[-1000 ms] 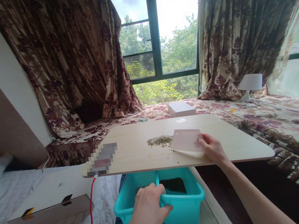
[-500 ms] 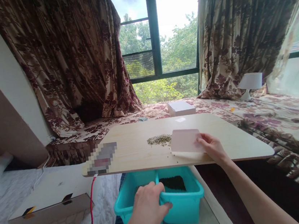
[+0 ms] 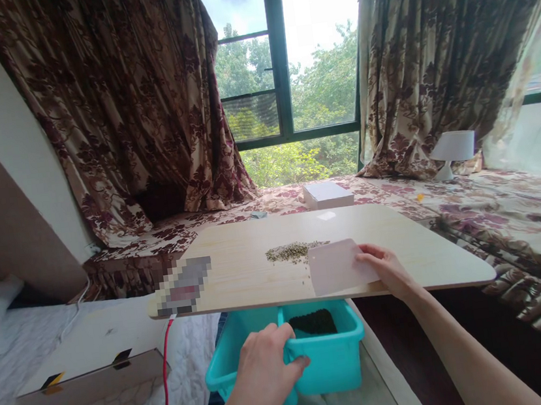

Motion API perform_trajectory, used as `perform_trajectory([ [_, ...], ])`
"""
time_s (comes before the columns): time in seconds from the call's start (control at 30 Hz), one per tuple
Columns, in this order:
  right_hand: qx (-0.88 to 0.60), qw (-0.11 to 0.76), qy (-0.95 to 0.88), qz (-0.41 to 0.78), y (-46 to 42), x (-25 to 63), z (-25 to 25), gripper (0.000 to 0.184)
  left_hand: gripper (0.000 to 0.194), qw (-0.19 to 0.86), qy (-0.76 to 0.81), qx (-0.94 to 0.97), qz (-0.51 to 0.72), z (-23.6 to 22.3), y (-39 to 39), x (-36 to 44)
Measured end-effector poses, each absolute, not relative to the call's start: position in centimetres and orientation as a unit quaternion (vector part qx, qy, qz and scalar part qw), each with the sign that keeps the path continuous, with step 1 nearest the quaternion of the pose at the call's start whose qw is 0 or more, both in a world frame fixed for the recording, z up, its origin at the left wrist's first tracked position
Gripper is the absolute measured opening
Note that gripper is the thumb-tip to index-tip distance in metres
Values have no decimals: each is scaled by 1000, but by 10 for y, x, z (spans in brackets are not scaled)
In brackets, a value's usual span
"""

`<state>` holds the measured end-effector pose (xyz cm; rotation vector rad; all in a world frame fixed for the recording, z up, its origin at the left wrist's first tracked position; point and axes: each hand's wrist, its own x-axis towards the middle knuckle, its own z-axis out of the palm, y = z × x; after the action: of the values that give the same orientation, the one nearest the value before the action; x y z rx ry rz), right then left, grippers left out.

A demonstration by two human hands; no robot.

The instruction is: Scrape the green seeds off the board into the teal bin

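My right hand [image 3: 388,268] pinches the right edge of a thin white card [image 3: 338,266], which is tilted over the wooden tabletop [image 3: 419,250]. Just left of and behind the card lies a loose pile of small greenish beans [image 3: 289,251], with a few strays nearer the front edge. Below that edge is a turquoise two-compartment bin [image 3: 327,363]. My left hand [image 3: 267,364] grips the bin by its front rim near the divider, thumb outside. Dark green grains [image 3: 313,322] fill part of the right compartment; my hand hides some of the left one.
At the table's left end lies a blurred-out flat device [image 3: 185,286] with a red cable [image 3: 165,379] hanging down. A white box [image 3: 96,349] rests on the quilted bed at left. Behind the table are another white box [image 3: 327,195] and a lamp [image 3: 455,150].
The card has come slightly toward me and tilted differently, showing more of the bean pile behind it. The bin's front has risen slightly under my left hand.
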<state>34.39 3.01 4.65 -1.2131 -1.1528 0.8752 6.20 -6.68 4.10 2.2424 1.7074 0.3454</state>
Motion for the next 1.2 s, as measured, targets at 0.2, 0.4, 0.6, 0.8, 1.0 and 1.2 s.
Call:
perform_trajectory([
  [0.2, -514, 614, -479, 360, 34, 344, 43, 27, 10, 156, 589, 783, 121, 41, -68, 62],
  [0.4, -509, 574, -508, 391, 29, 339, 47, 34, 9, 160, 589, 783, 120, 42, -68, 63],
  [0.6, -524, 566, -529, 353, 32, 340, 44, 31, 10, 160, 590, 784, 110, 45, -69, 64],
  [0.8, -583, 619, -473, 228, 40, 342, 37, 25, 11, 158, 591, 784, 105, 46, -71, 63],
  [1.0, -545, 634, -478, 269, 27, 332, 37, 31, 10, 160, 593, 782, 108, 45, -70, 62],
  [1.2, -536, 613, -510, 278, 8, 316, 36, 31, 10, 164, 591, 782, 113, 43, -69, 60],
])
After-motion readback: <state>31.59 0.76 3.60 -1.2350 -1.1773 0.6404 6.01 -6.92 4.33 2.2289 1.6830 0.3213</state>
